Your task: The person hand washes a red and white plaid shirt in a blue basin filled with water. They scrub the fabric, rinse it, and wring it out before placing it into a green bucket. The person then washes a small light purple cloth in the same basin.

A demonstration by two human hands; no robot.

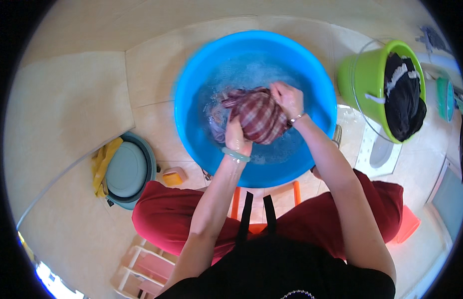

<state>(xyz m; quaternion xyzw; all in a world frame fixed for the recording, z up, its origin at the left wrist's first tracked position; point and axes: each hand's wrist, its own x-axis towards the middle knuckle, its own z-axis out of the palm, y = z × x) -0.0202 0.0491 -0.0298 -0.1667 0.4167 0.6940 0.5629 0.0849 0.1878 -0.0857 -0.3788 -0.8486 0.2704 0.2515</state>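
A wet, bunched plaid cloth [261, 117] in maroon and white is held over a large blue basin [191, 149]. My left hand [236, 136] grips its lower left side, a pale green bangle on the wrist. On its upper right, my right hand [288, 99] has its fingers closed on the fabric; a thin bracelet circles that wrist. Below the cloth, the basin holds sudsy water [256, 67]. A greyish-lilac piece of cloth [217, 124] lies partly in the water at the left; the plaid cloth hides some of it.
A green bucket [358, 82] with dark clothes [405, 99] stands at the right, beside a white squat toilet [379, 149]. To the left, a grey-green collapsible basin [127, 169] has a yellow cloth [104, 167] on its rim. A sponge [172, 178] lies near the blue basin.
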